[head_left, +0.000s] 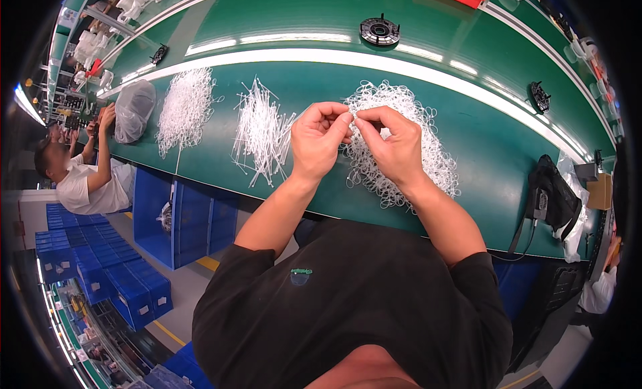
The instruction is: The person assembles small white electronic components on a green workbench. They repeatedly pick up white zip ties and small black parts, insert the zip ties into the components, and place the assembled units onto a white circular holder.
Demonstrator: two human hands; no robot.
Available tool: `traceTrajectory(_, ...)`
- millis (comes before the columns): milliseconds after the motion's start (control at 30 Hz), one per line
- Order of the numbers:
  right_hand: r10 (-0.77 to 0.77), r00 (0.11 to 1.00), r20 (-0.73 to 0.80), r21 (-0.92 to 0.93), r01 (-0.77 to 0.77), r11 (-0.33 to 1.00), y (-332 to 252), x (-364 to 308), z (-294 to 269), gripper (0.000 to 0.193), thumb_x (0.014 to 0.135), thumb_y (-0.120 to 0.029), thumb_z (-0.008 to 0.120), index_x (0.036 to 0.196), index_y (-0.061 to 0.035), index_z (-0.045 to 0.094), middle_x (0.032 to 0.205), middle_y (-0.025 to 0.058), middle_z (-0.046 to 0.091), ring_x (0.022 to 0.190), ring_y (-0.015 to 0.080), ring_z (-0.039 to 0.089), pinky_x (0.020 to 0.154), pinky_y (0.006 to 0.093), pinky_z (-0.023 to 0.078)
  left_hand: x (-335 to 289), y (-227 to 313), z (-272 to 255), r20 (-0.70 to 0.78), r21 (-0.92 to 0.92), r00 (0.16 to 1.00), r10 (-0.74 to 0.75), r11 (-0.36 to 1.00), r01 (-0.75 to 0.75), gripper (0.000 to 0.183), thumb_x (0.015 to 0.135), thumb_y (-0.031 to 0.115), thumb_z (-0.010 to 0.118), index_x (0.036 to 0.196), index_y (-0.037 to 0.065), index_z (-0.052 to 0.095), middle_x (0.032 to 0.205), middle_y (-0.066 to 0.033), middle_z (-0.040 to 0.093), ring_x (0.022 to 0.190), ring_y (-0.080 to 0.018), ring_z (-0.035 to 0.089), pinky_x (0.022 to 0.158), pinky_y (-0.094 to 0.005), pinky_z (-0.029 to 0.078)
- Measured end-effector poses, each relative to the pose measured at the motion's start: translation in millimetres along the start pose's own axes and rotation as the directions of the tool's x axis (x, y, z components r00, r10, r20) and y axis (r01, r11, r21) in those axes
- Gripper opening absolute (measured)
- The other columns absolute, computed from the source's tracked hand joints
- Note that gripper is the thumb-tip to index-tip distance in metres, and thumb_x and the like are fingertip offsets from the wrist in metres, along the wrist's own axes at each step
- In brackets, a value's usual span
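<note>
My left hand (316, 143) and my right hand (399, 147) meet fingertip to fingertip above the green bench. Both are closed in a pinch on a small white cable tie (354, 115), most of which the fingers hide. Under and behind my right hand spreads a large heap of looped white cable ties (428, 158). Beside my left hand lies a pile of straight white cable ties (257, 131), strewn roughly lengthwise. Farther left is another heap of looped white cable ties (184, 111).
A clear plastic bag (135, 111) sits at the bench's left, near a co-worker (87, 178). Round black parts (380, 32) rest on the conveyor beyond. A black bag (554, 198) lies at the right. Blue bins (157, 218) stand below left.
</note>
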State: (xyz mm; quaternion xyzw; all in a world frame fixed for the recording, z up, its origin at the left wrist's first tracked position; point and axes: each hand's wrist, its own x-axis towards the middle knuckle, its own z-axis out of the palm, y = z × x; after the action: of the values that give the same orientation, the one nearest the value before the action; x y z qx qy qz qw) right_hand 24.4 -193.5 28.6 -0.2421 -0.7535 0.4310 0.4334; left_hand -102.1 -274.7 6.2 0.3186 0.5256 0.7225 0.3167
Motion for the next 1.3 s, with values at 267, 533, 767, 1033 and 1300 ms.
traceTrajectory(267,0.034,0.999,0.002,-0.016,-0.034,0.999,5,0,-1,0.009,0.087,-0.003,0.072,0.095,0.0007,0.069,0.084,0.0109,0.073,0.072,0.0164,0.069,0.066,0.029,0.054,0,-9,-6,0.139,0.215,0.988,0.061,0.972,-0.09,0.01,0.09,0.0,0.066,0.1,0.0,0.07,0.085,-0.0028,0.067,0.072,-0.0077,0.061,0.063,-0.0222,0.049)
traceTrajectory(533,0.136,0.986,0.096,-0.219,-0.113,0.969,17,8,-31,0.011,0.087,-0.009,0.073,0.094,-0.0019,0.069,0.086,0.0091,0.072,0.071,0.0164,0.066,0.068,0.0293,0.053,43,-3,-52,0.093,0.668,0.988,0.125,0.728,-0.154,0.015,0.088,0.014,0.073,0.096,0.001,0.069,0.082,-0.0049,0.07,0.072,-0.0113,0.065,0.065,-0.0276,0.052)
traceTrajectory(767,0.164,0.986,0.012,-0.286,-0.154,0.946,23,11,-59,0.012,0.086,-0.009,0.072,0.095,-0.0017,0.069,0.09,0.0088,0.071,0.072,0.0174,0.063,0.07,0.0306,0.052,89,1,-136,-0.148,0.974,0.989,0.026,0.178,0.141,0.014,0.082,0.019,0.072,0.087,0.005,0.071,0.084,-0.0152,0.073,0.083,-0.0336,0.07,0.076,-0.0433,0.055)
traceTrajectory(1033,0.151,0.987,0.055,-0.286,-0.129,0.949,27,10,-55,0.012,0.086,-0.009,0.072,0.095,-0.0016,0.069,0.089,0.009,0.071,0.073,0.0185,0.064,0.072,0.0312,0.052,93,-12,-129,-0.167,0.985,0.984,-0.066,0.037,0.17,0.013,0.084,0.019,0.069,0.088,0.007,0.072,0.091,-0.0174,0.073,0.089,-0.0383,0.07,0.081,-0.0473,0.055)
traceTrajectory(1300,0.112,0.99,0.081,-0.273,-0.086,0.958,27,8,-54,0.013,0.086,-0.009,0.073,0.095,-0.0015,0.068,0.089,0.0091,0.071,0.074,0.019,0.064,0.071,0.0317,0.052,100,-7,-130,-0.113,0.899,0.991,0.077,0.433,0.069,0.014,0.087,0.016,0.068,0.088,0.003,0.07,0.082,-0.013,0.073,0.075,-0.0255,0.07,0.07,-0.0374,0.055)
